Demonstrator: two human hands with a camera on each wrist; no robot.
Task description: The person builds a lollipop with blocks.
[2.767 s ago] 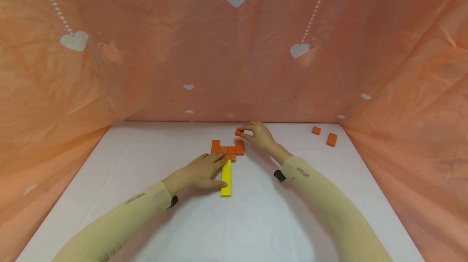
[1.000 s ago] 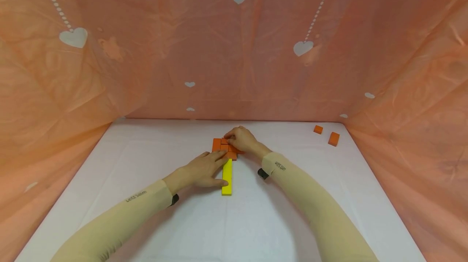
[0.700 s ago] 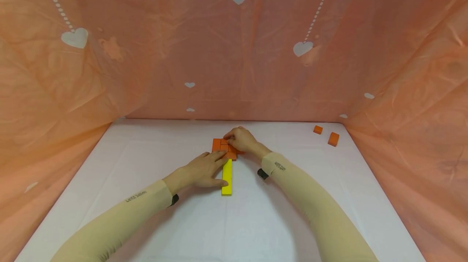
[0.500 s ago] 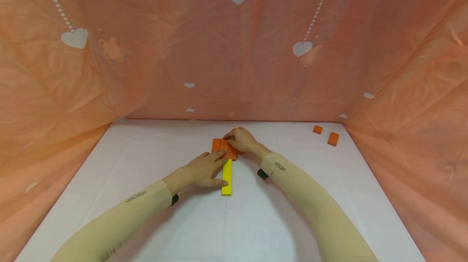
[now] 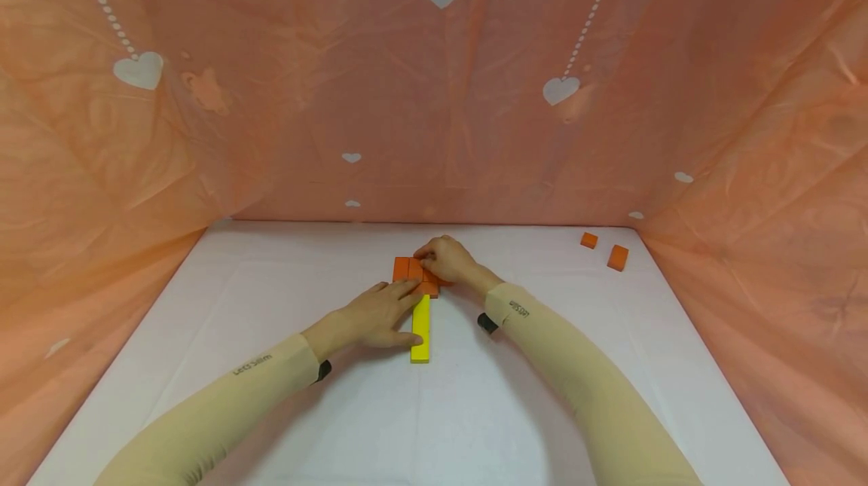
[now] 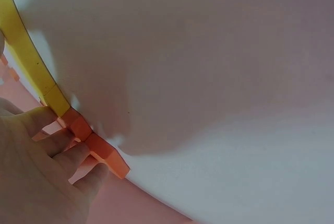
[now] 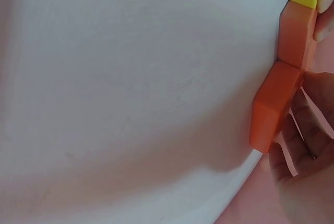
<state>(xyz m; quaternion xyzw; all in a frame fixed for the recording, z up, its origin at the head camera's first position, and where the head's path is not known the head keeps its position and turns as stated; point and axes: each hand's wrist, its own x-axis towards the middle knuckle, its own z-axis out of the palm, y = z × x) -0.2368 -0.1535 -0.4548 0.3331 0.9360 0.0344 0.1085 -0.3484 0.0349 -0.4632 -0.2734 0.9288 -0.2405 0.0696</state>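
In the head view, flat orange blocks (image 5: 401, 269) lie together on the white table, with a long yellow block (image 5: 421, 328) extending from their near side. My left hand (image 5: 376, 316) is spread from the left, its fingertips on the orange blocks and its thumb at the yellow block's side. Thumb and index finger of my right hand (image 5: 447, 256) pinch a small orange block (image 5: 415, 263) at the group's far end, while the hand covers much of the right-hand orange block. The right wrist view shows that block (image 7: 274, 85) beside my curled fingers.
Two loose orange blocks, a small one (image 5: 589, 240) and a larger one (image 5: 618, 258), lie at the table's back right. An orange-pink curtain (image 5: 291, 132) with white hearts encloses the back and sides of the white table (image 5: 271, 426).
My right hand has brought the small orange block from behind the group into the gap between the two side blocks, then held nearly still. The left hand has kept its place.
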